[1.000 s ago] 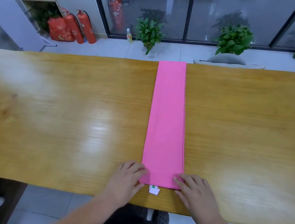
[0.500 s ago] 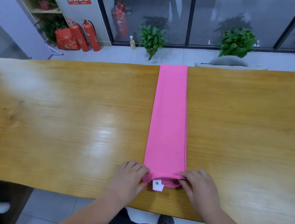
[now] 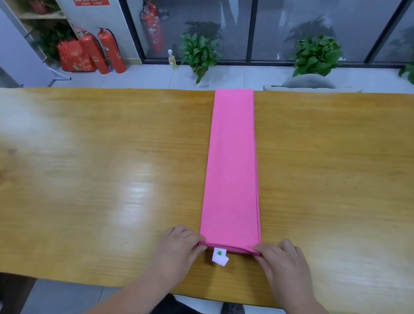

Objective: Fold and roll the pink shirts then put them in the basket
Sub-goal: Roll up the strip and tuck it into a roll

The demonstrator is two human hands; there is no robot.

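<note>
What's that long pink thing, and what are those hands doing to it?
A person is working on a pink shirt, folded into a long narrow strip lying flat across the wooden table. The left hand and the right hand each pinch a near corner of the strip, where a small white tag sticks out. It does not look rolled yet, and no basket is in view.

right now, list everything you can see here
pink shirt: one, pink, long folded strip along the table's middle
tag: one, white, at the shirt's near end
table: one, yellow wood, under the shirt
fire extinguishers: three, red, far left floor
potted plants: three, green, floor by the glass
chair: one, grey, beyond the far edge
left hand: one, pinching the shirt's near left corner
right hand: one, pinching its near right corner
</note>
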